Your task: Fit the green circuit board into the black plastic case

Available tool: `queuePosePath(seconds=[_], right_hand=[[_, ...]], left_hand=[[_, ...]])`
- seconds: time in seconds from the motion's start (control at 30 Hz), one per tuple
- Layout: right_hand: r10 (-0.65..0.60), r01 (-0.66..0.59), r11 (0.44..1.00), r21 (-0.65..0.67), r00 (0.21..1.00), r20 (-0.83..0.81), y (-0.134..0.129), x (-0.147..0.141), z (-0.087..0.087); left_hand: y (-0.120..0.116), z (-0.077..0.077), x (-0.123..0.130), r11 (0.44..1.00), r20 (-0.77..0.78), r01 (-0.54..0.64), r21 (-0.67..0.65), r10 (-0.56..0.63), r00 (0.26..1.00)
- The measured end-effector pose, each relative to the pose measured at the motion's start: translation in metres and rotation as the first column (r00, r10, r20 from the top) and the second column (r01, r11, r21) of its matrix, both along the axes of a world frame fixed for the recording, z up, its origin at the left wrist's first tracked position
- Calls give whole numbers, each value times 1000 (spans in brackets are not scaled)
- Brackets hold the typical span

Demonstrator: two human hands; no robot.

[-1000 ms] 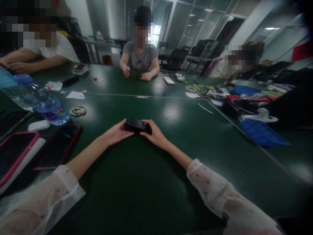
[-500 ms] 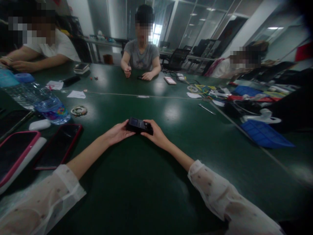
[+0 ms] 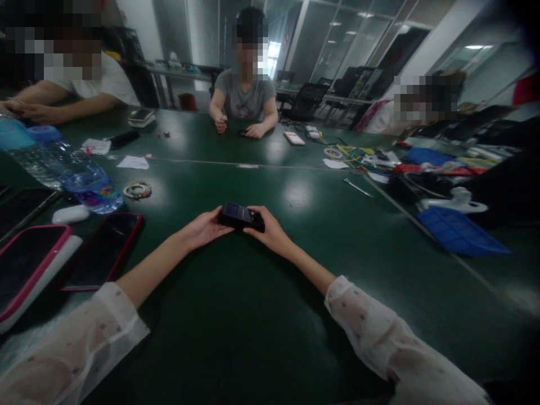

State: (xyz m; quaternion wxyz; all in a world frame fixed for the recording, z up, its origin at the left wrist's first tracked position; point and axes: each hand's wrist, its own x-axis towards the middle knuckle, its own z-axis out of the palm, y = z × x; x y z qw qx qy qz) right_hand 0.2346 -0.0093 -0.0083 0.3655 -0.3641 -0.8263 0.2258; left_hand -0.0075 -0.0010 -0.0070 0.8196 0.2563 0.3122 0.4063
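A small black handheld device [image 3: 240,216] with a little screen and a row of buttons lies between both hands, just over the dark green tabletop [image 3: 236,326]. My left hand [image 3: 205,229] grips its left end, thumb along the near side. At the right end, my right hand [image 3: 270,229] is closed around it with the thumb in front and fingers on top. The underside of the device is hidden, and its exact kind is too small to make out.
On the left are water bottles [image 3: 90,180], a red-edged phone [image 3: 105,253], a pink-cased phone [image 3: 31,275] and a bracelet [image 3: 137,190]. Rightward lie a wrench [image 3: 358,187], a blue tray [image 3: 459,230] and tangled cables [image 3: 348,153]. Several people sit around the table, one person [image 3: 244,95] opposite.
The view has shifted very slightly. Both hands keep the same hold on the black device, which stays in place.
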Motion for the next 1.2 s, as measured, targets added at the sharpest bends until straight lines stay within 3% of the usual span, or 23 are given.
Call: queuePosePath(seconds=[1.2], right_hand=[[-8,7,999,-42,1000,-19,-2,0,2]], left_hand=[[-1,6,2,999,-34,-27,-16,27,999]])
